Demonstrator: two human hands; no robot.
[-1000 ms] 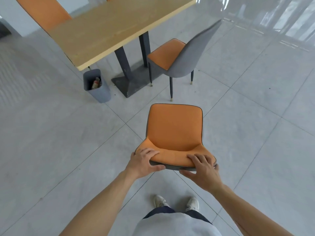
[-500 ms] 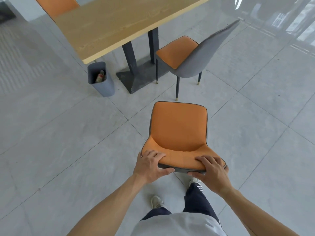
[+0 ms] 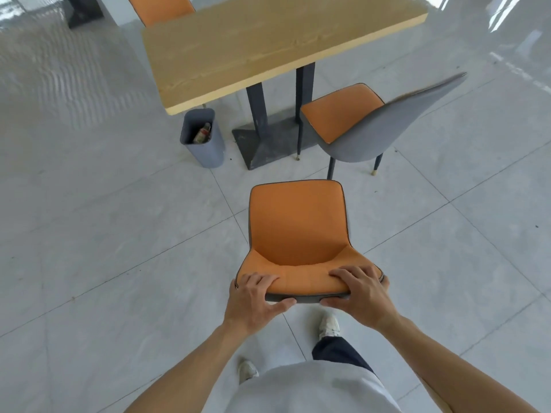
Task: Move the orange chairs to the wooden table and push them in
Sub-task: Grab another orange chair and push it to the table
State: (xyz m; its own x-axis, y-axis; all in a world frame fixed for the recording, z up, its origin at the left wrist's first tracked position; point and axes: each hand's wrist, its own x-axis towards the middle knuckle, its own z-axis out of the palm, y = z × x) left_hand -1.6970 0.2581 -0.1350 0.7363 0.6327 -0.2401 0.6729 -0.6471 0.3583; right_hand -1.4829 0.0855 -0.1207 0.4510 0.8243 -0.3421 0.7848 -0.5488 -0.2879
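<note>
An orange chair [image 3: 296, 228] with a grey shell is right in front of me, seat facing away. My left hand [image 3: 253, 296] grips the left end of its backrest top, fingers over the orange pad and thumb under the grey edge. My right hand [image 3: 362, 293] grips the right end the same way. The wooden table [image 3: 259, 46] stands ahead on dark legs. A second orange chair [image 3: 357, 120] stands at the table's right side, partly under it. A third orange chair [image 3: 161, 8] shows beyond the table's far left edge.
A grey bin [image 3: 202, 138] holding a bottle stands on the floor by the table's near left corner. The table's dark base plate [image 3: 265, 144] lies between bin and second chair. Grey tiled floor stretches to the left and right. My feet are below the held chair.
I have stepped forward with the chair held in both hands. The table, bin and second chair are nearer and more central in view. My grip is unchanged.
</note>
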